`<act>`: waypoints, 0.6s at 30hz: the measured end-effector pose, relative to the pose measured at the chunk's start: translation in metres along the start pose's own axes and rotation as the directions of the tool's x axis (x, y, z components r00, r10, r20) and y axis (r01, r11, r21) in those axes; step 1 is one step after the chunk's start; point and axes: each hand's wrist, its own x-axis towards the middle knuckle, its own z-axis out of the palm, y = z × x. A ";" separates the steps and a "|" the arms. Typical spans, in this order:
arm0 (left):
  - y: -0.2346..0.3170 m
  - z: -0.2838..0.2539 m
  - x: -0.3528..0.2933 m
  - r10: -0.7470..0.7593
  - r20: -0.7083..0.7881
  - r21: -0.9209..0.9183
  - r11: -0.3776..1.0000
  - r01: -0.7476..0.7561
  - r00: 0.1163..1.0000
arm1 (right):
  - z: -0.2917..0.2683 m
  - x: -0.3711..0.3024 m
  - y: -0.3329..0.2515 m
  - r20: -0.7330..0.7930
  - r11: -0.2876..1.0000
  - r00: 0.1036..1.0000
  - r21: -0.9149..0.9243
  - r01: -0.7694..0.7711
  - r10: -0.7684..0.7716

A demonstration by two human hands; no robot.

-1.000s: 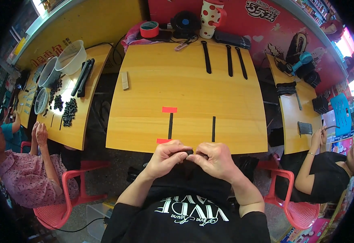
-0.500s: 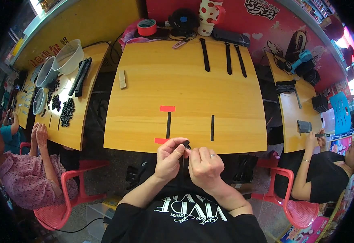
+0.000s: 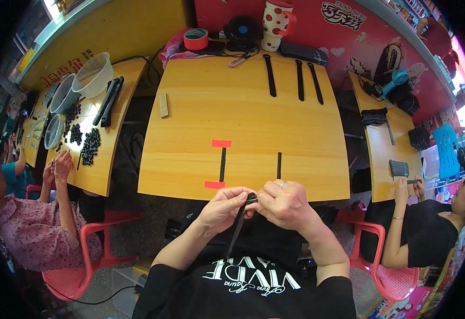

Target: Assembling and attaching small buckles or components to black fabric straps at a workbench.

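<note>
Just off the table's near edge, my two hands meet on a black strap [image 3: 236,232]. My left hand [image 3: 221,209] pinches it near its upper end, between thumb and fingers. The fingers of my right hand [image 3: 287,204] are closed on that same end, where a dark loop with a shiny edge shows. Below my left hand the strap's tail hangs at a slant in front of my shirt. Beyond my hands, a thin black strip [image 3: 222,166] lies between two red tape pieces [image 3: 221,143]. Another black strip [image 3: 279,165] lies to its right, partly behind my right hand.
Three black straps [image 3: 300,81] lie at the table's far right. A beige block [image 3: 163,105] rests at the left. Along the back stand a tape roll [image 3: 196,39], a fan [image 3: 242,29] and a spotted tumbler [image 3: 276,18]. People sit at both side tables.
My right hand has turned and moved slightly right and up. The strap's tail now shows, slanting down. At the left table, the person's hands have shifted.
</note>
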 end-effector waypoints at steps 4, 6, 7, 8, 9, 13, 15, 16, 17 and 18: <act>-0.002 -0.003 0.000 -0.013 0.021 -0.015 1.000 0.013 1.000 | 0.002 0.002 0.000 -0.014 1.000 1.000 -0.020 0.002 -0.002; -0.001 -0.003 0.000 -0.011 0.048 0.008 1.000 0.011 0.999 | 0.003 0.002 0.002 -0.007 1.000 1.000 -0.015 0.010 -0.010; -0.001 -0.002 0.000 -0.011 0.048 0.009 1.000 0.011 0.999 | 0.005 0.002 0.002 -0.008 1.000 1.000 -0.014 0.010 -0.010; 0.000 0.000 -0.001 -0.026 0.035 -0.007 1.000 0.026 0.999 | 0.007 0.001 0.003 -0.011 1.000 1.000 -0.007 0.024 -0.025; 0.000 0.002 0.000 -0.040 0.026 -0.023 0.999 0.041 0.999 | 0.009 0.000 0.004 -0.014 0.999 0.999 -0.002 0.040 -0.040; -0.007 0.007 -0.003 0.007 -0.055 0.007 1.000 -0.006 0.998 | 0.016 -0.003 0.004 -0.053 0.995 0.995 -0.057 0.080 -0.083; -0.012 0.012 -0.006 0.122 -0.152 0.019 0.993 -0.121 0.981 | 0.021 -0.006 0.001 -0.134 0.991 0.986 -0.102 0.088 -0.102; -0.012 0.012 -0.007 0.153 -0.152 0.037 0.988 -0.149 0.976 | 0.020 -0.006 -0.002 -0.134 0.991 0.986 -0.104 0.089 -0.102; -0.012 0.011 -0.006 0.154 -0.150 0.037 0.988 -0.150 0.977 | 0.019 -0.006 -0.006 -0.145 0.979 0.981 -0.175 0.104 -0.130; -0.011 0.010 -0.004 0.243 -0.204 0.071 0.970 -0.233 0.948 | 0.018 -0.007 -0.010 -0.155 0.962 0.975 -0.245 0.118 -0.159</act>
